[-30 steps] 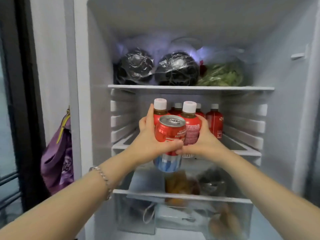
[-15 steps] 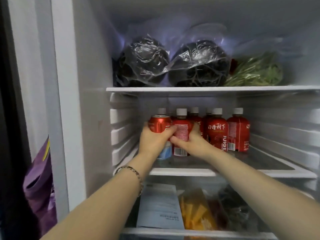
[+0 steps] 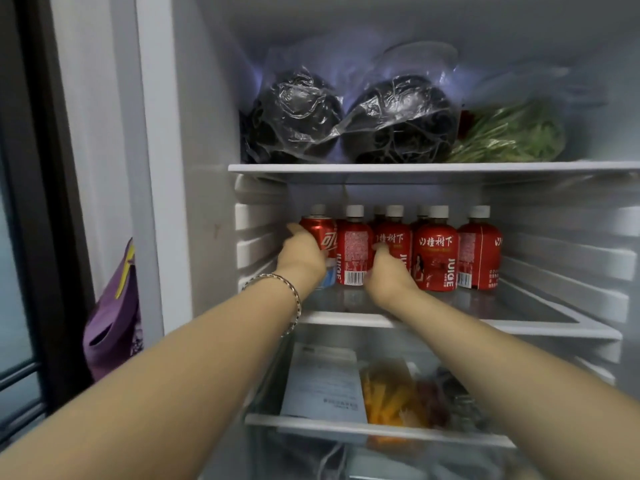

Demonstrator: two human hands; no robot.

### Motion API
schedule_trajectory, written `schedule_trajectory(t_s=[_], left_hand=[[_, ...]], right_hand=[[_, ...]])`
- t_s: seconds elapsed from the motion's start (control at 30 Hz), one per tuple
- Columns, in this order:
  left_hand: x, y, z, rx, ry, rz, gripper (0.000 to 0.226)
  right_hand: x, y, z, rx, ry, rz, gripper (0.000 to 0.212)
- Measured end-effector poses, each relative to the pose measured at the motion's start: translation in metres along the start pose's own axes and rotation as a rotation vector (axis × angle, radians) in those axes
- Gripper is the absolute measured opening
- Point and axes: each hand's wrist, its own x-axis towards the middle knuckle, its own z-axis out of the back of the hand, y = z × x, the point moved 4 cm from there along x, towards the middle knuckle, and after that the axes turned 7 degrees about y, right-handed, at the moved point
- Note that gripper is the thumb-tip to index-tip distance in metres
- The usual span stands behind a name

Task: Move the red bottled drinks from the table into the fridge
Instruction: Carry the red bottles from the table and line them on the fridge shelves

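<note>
can (image 3: 320, 237) leftmost on middle shelf (image 3: 536, 329), bottles (image 3: 436, 258) in rows to its right; bagged produce (image 3: 398, 116) on top shelf (image 3: 415, 168)

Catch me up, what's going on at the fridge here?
A person is loading drinks onto the middle shelf of an open fridge. The left hand grips a red can at the shelf's left end. The right hand holds a red juice bottle right beside it. Both look set down or nearly so, next to the other red bottles standing in rows.
</note>
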Motion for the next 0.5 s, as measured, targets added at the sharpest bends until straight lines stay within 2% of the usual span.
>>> schedule_trajectory(t_s=[0.13, 0.2, 0.23, 0.3, 0.4, 0.47, 0.5], left_hand=[[-0.041, 0.001, 0.014, 0.129, 0.020, -0.057, 0.035], [-0.069, 0.007, 0.025, 0.191, -0.002, -0.067, 0.024], [-0.081, 0.009, 0.028, 0.218, 0.013, -0.072, 0.021], [-0.112, 0.019, 0.035, 0.257, 0.079, -0.030, 0.017], [-0.170, 0.052, 0.047, 0.254, 0.177, 0.152, 0.014], [-0.198, 0.076, 0.056, 0.255, 0.161, 0.266, 0.017], [-0.226, 0.092, 0.068, 0.274, 0.116, 0.339, 0.019]], right_hand=[[-0.027, 0.006, 0.006, -0.045, 0.065, 0.080, 0.028], [-0.045, 0.015, 0.006, -0.002, 0.090, 0.126, 0.011], [-0.053, 0.020, 0.006, 0.022, 0.088, 0.151, 0.011], [-0.076, 0.034, 0.002, 0.044, 0.091, 0.249, 0.026], [-0.125, 0.062, -0.012, 0.053, 0.150, 0.445, 0.034], [-0.151, 0.073, -0.029, 0.035, 0.262, 0.523, 0.037], [-0.175, 0.085, -0.043, -0.004, 0.381, 0.580, 0.037]])
